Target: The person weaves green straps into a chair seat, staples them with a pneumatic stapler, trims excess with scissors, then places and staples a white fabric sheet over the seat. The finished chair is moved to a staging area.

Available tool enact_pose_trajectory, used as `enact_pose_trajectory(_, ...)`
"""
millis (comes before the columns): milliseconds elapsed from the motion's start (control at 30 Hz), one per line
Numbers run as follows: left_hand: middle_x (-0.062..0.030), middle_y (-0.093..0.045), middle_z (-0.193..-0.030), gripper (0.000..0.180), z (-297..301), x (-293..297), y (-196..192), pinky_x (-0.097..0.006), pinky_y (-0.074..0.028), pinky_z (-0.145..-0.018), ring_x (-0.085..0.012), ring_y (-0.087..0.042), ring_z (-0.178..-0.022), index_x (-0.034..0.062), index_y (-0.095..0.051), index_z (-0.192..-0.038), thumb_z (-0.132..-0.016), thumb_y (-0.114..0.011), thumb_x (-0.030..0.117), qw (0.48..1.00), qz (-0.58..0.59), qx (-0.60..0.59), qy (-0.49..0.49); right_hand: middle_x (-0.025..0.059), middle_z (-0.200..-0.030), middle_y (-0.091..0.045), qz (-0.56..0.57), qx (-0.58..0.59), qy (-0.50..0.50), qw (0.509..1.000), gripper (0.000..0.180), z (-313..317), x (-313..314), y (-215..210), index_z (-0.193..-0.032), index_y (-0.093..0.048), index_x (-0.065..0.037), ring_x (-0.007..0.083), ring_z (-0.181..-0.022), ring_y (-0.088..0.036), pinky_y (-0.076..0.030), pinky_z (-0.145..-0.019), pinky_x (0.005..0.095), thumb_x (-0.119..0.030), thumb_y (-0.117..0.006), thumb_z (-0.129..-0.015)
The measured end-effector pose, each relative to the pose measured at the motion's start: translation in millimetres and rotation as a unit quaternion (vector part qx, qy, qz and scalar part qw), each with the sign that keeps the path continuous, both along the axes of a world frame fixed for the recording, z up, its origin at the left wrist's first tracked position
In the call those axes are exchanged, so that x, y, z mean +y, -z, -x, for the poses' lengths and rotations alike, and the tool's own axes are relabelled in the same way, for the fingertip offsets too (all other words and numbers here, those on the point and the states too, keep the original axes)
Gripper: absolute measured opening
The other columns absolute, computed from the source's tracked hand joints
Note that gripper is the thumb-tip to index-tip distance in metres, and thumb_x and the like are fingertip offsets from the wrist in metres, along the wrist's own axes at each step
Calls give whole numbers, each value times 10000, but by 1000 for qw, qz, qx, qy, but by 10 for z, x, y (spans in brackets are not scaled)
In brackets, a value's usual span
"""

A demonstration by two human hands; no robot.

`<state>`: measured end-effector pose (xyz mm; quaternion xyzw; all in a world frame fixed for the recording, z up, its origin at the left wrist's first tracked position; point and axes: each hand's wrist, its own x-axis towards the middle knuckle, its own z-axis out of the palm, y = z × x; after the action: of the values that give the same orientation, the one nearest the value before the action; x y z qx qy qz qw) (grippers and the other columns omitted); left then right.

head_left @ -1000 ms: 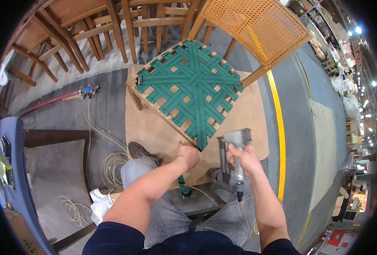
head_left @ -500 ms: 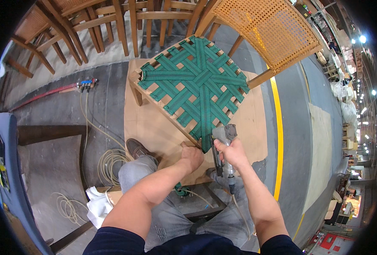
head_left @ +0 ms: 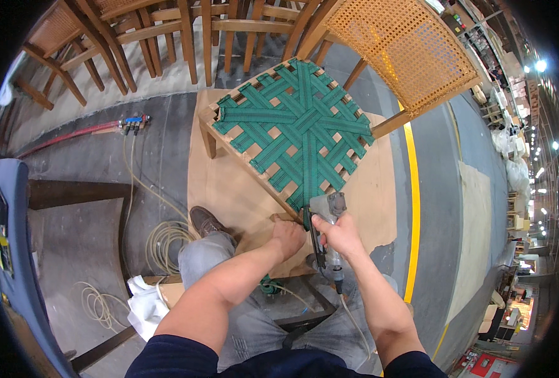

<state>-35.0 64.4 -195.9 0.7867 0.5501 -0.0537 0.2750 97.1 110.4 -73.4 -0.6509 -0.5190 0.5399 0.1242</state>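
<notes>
A wooden chair [head_left: 248, 165] stands before me, its seat woven with green webbing [head_left: 295, 120] and its back of cane mesh [head_left: 412, 47]. My right hand [head_left: 341, 234] is wrapped round an air-powered staple gun [head_left: 327, 205], whose nose rests against the webbing at the near corner of the seat. A thin hose hangs from its handle. Beside that corner, my left hand [head_left: 288, 239] is closed on the end of a green webbing strap [head_left: 306, 217]; its fingertips are mostly hidden.
Cardboard [head_left: 213, 189] lies under the chair. More wooden chairs [head_left: 197, 38] line the far side. Coiled air hose [head_left: 166, 242] and a manifold [head_left: 133, 121] on a red hose are at left, near a dark frame [head_left: 81, 190] and a white cloth [head_left: 146, 309].
The staple gun has tilted and shifted slightly left, down onto the seat corner. My left hand stays at the corner. The whole view has shifted a little.
</notes>
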Motion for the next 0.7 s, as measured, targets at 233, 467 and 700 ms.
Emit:
enact_pose_trajectory(233, -125, -814, -1047, 345, 38, 31, -114, -587, -501, -957, -340, -775, -993, 63, -807, -1069, -1079, -569, 313, 975, 158, -98, -120, 28, -718, -659, -31, 67, 64, 995, 291, -201, -160, -137, -1059, -678, 3, 121, -544, -613, -476, -481, 313, -247, -798, -972)
enact_pose_trajectory(467, -104, -793, -996, 404, 487, 98, -550, -427, -587, -842, -252, -752, -902, 9, -744, -1167, -1079, -636, 388, 742, 304, -514, -305, 4, -763, -632, -44, 78, 116, 989, 209, -765, -342, -344, -1078, -668, -48, 127, -555, -600, -483, -503, 311, -210, -771, -997)
enact_pose_trajectory(700, -70, -788, -952, 357, 574, 894, -797, -296, -536, -585, -121, -677, -720, 3, -740, -1141, -1116, -580, 322, 734, 247, -496, -394, -7, -747, -651, -28, 85, 84, 992, 229, -642, -211, -271, -1039, -688, -26, 95, -564, -602, -481, -503, 300, -222, -791, -982)
